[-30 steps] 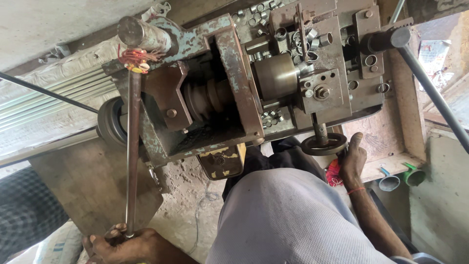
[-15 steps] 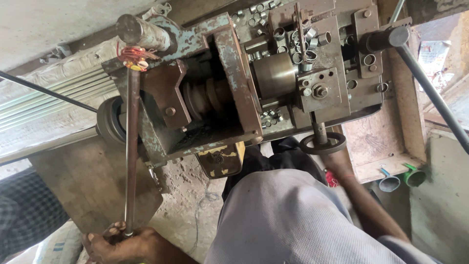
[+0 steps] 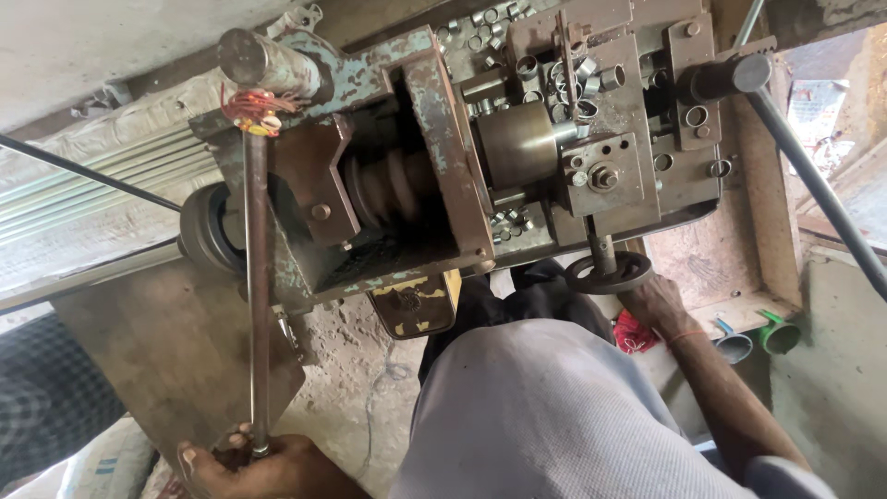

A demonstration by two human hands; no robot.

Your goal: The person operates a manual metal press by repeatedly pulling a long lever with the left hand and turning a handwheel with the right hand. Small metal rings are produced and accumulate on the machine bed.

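A worn, rusty metal machine point(image 3: 434, 157) with a brass-coloured cylinder point(image 3: 517, 143) fills the upper middle. My left hand point(image 3: 245, 462) grips the low end of a long steel lever rod point(image 3: 256, 296) that runs up to a pivot wrapped in red thread. My right hand point(image 3: 651, 300) holds the rim of a small dark handwheel point(image 3: 608, 273) under the machine's right side. Several small metal rings point(image 3: 554, 65) lie loose on the machine's top plate.
A long black bar point(image 3: 813, 176) slants down the right side. Two green-and-grey funnels point(image 3: 758, 337) and a red rag point(image 3: 633, 334) lie by my right wrist. A wooden frame point(image 3: 767, 249) borders the machine. My grey-clad knee point(image 3: 545, 416) fills the foreground. Grooved metal sheets point(image 3: 83, 194) lie left.
My right hand has shifted from the right of the handwheel to underneath its rim. My left hand stays on the lever rod's end. The view has tilted slightly.
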